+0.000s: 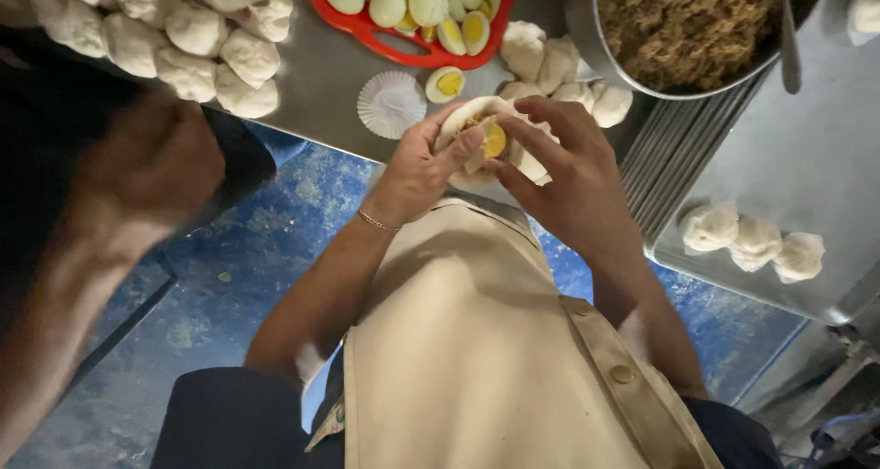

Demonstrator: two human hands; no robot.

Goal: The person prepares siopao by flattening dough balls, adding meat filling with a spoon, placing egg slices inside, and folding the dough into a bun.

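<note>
Both my hands hold one flattened round of white dough (pixel 463 121) with brown filling and a piece of boiled egg with yellow yolk (pixel 495 141) in its middle. My left hand (pixel 414 168) cups the dough from the left, thumb on its edge. My right hand (pixel 570 171) grips it from the right, fingers curled over the top rim. A white paper cup liner (pixel 391 103) and a halved egg (pixel 445 83) lie on the steel table just beyond.
A red basket of boiled egg halves (pixel 417 11), a metal bowl of brown minced filling (pixel 683 24) with a spoon, dough balls at top left (pixel 188 43), filled buns (pixel 559 70) and a tray with three buns (pixel 753 240). Another person's arm (pixel 110 212) at left.
</note>
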